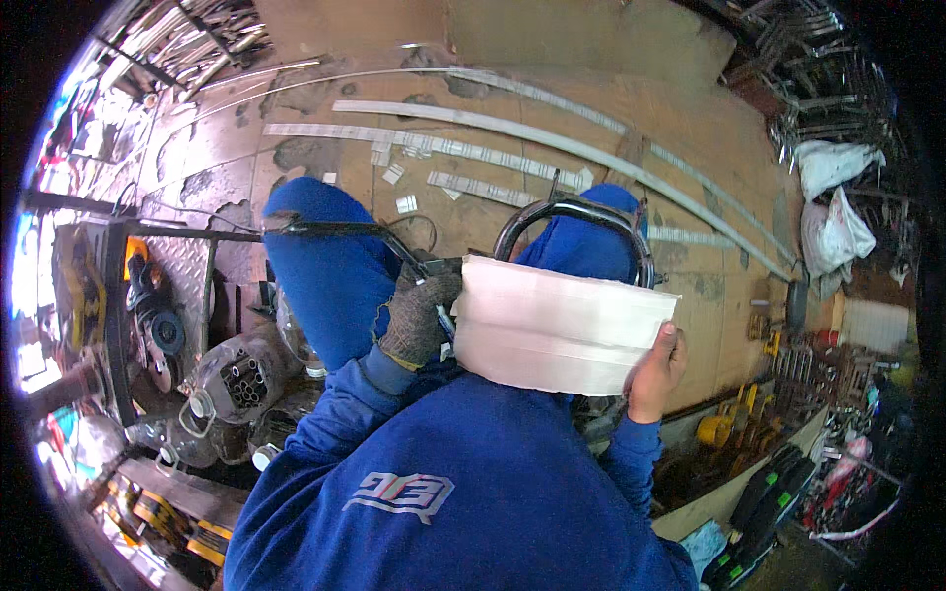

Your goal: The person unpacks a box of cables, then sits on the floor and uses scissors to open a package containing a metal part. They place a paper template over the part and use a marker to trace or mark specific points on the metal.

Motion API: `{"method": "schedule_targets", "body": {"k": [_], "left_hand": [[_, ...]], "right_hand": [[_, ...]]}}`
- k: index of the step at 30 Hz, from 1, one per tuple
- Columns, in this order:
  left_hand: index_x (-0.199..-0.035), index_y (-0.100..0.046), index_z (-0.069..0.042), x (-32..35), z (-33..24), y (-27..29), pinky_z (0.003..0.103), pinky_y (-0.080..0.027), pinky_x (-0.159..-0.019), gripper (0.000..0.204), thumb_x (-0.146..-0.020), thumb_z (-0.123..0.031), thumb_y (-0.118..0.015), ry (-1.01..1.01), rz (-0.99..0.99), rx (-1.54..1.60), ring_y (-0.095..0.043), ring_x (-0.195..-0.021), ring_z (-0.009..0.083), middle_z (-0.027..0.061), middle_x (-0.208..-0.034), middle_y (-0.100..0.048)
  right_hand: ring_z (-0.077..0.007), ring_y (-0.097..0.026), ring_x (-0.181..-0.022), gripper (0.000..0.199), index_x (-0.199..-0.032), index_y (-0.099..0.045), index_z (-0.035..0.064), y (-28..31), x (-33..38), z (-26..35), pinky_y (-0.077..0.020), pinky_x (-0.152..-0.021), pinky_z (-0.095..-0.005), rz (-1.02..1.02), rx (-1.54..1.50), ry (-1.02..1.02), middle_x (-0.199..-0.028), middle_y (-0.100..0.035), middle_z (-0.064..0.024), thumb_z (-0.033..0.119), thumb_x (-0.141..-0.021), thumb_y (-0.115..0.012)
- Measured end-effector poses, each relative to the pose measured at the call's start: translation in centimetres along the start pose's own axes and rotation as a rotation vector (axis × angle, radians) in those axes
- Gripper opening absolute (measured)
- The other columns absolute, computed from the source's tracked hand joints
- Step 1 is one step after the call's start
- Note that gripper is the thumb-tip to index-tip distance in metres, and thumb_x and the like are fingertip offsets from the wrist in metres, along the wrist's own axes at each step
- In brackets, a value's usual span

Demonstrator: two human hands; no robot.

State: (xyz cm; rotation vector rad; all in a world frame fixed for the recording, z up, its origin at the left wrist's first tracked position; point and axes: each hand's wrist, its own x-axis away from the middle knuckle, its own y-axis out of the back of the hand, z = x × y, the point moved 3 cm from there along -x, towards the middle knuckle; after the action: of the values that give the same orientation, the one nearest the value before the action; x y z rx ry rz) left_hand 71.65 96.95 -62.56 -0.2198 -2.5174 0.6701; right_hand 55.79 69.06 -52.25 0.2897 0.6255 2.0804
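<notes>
A pale, creased sheet of cardboard (562,330) is held up over my lap, tilted a little. My bare right hand (658,372) grips its lower right edge, thumb in front and fingers mostly hidden behind. At the sheet's left edge is my left hand (419,315) in a grey knitted glove, fingers curled. A dark bent metal bar (345,229) runs from this glove out over my left knee; the grip itself is partly hidden. Behind the sheet, a black curved metal tube (576,207) arches in front of my right knee.
Long pale metal strips (473,118) and small cut pieces lie on the floor ahead. At left, an angle grinder (163,330) hangs on a metal stand beside plastic jugs (241,379), one holding short tubes. White sacks (838,227) and yellow clamps (724,424) are at right.
</notes>
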Motion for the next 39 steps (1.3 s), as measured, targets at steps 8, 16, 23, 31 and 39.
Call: {"method": "schedule_targets", "body": {"k": [8,16,23,31,39], "left_hand": [[-0.109,-0.057,-0.008,0.2,-3.4,-0.7,0.025,-0.051,-0.071,0.027,-0.085,-0.010,-0.069,-0.397,0.063,-0.687,-0.060,-0.080,0.0102,0.0014,-0.092,-0.064],[-0.104,-0.064,-0.004,0.3,-6.3,-1.0,0.026,-0.051,-0.066,0.028,-0.078,-0.005,-0.075,0.048,0.111,-0.498,-0.064,-0.076,0.0111,0.0031,-0.086,-0.069],[-0.101,-0.065,-0.004,0.1,-7.3,-1.3,0.025,-0.050,-0.064,0.025,-0.079,-0.006,-0.075,0.022,0.049,-0.536,-0.062,-0.073,0.0103,0.0035,-0.087,-0.068],[-0.101,-0.064,-0.004,-0.5,-6.0,-0.9,0.026,-0.052,-0.067,0.024,-0.079,-0.006,-0.075,0.000,-0.050,-0.571,-0.063,-0.076,0.0112,0.0034,-0.089,-0.068],[-0.101,-0.062,-0.006,-0.1,-6.3,-1.0,0.028,-0.052,-0.069,0.027,-0.077,-0.004,-0.075,-0.014,-0.037,-0.545,-0.062,-0.080,0.0112,0.0023,-0.090,-0.066]], "right_hand": [[-0.0312,-0.054,-0.092,0.039,-0.091,-0.059,-0.0068,-1.4,0.8,2.4,-0.0423,-0.084,-0.0393,-0.009,0.302,0.144,-0.101,-0.055,-0.0194,0.029,-0.100,-0.049],[-0.0285,-0.050,-0.109,0.039,-0.091,-0.062,-0.0060,-4.2,0.9,2.1,-0.0393,-0.092,-0.0393,-0.090,0.408,0.179,-0.117,-0.053,-0.0172,0.030,-0.100,-0.051],[-0.0339,-0.051,-0.115,0.025,-0.103,-0.059,-0.0017,-6.2,1.4,7.3,-0.0384,-0.102,-0.0440,-0.150,0.161,0.473,-0.122,-0.054,-0.0173,0.020,-0.092,-0.065],[-0.0456,-0.024,-0.142,0.070,-0.149,-0.036,0.0291,-15.0,3.3,8.3,-0.0214,-0.108,-0.0693,0.833,0.510,0.808,-0.158,-0.021,-0.0146,0.041,-0.085,-0.063],[-0.0459,-0.022,-0.142,0.069,-0.148,-0.037,0.0334,-14.4,3.7,7.1,-0.0183,-0.106,-0.0718,0.812,0.642,0.835,-0.158,-0.020,-0.0140,0.049,-0.085,-0.061]]}}
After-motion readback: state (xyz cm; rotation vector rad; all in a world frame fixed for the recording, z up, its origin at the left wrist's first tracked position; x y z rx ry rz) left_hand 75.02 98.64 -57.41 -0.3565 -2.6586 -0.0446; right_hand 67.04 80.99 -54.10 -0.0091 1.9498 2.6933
